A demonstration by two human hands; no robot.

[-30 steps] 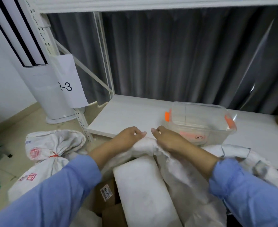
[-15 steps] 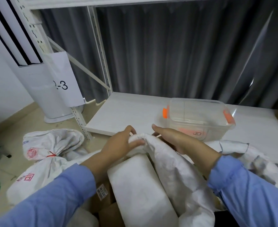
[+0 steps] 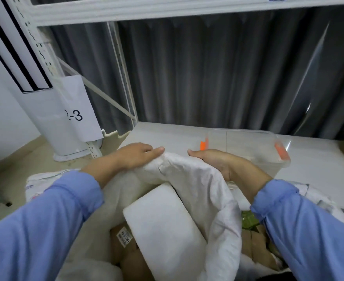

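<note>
A large white woven sack point(image 3: 197, 185) lies open in front of me, its far rim bunched up. My left hand point(image 3: 136, 155) grips the rim on the left, fingers curled over the fabric. My right hand point(image 3: 217, 161) holds the rim on the right, thumb on top and fingers underneath. Inside the sack sit a white foam block point(image 3: 163, 226), brown cardboard boxes point(image 3: 126, 252) with a barcode label, and some green packets point(image 3: 248, 220). Both sleeves are blue.
A clear plastic box point(image 3: 254, 147) with orange clips stands on the white shelf board point(image 3: 167, 134) just behind my hands. A white rack post point(image 3: 45, 63) with a paper label "-3", a white standing unit and another tied sack point(image 3: 37, 183) are at left. Grey curtain behind.
Both hands have drawn apart and lifted the sack's rim, opening its mouth wider. More of the contents on the right, green packets and boxes, now show. The view has tilted up slightly.
</note>
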